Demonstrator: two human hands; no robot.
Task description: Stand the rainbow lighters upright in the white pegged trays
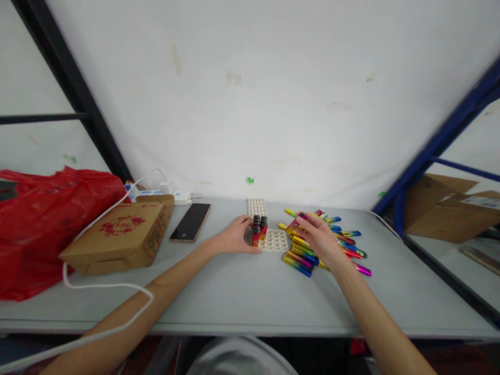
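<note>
White wall (pixel 273 114) filling the upper part of the view, with a grey table (pixel 242 302) running across below it. At the centre right, the right hand (pixel 319 237) pinches one pinkish, dark-ended lighter (pixel 292 225) between thumb and fingers, its body tilted and raised over the edge of the loose pile. Left of it, at mid-frame, the left hand (pixel 235 237) curves around the left end of a cream tray (pixel 277 241), thumb at the near edge; whether it clamps the tray or merely rests against it cannot be told.

Within that hand's curve, a few upright lighters (pixel 256 237), black tops uppermost, stand at the tray's left end; the sockets to their right are bare. A second cream tray (pixel 257 207) lies just beyond, toward the wall. Right of centre, loose lighters (pixel 304 251) in metallic yellow, blue, red and purple lie in a fanned heap beneath and around the right hand.

The step in hand appears to be the loading of single lighters into the sockets. The next move would call for turning the held piece upright, black end uppermost, and lowering it into a free socket beside the standing group, while the left hand keeps the tray from sliding. A phone (pixel 190 222) lies at centre left, a carton (pixel 125 229) farther left
</note>
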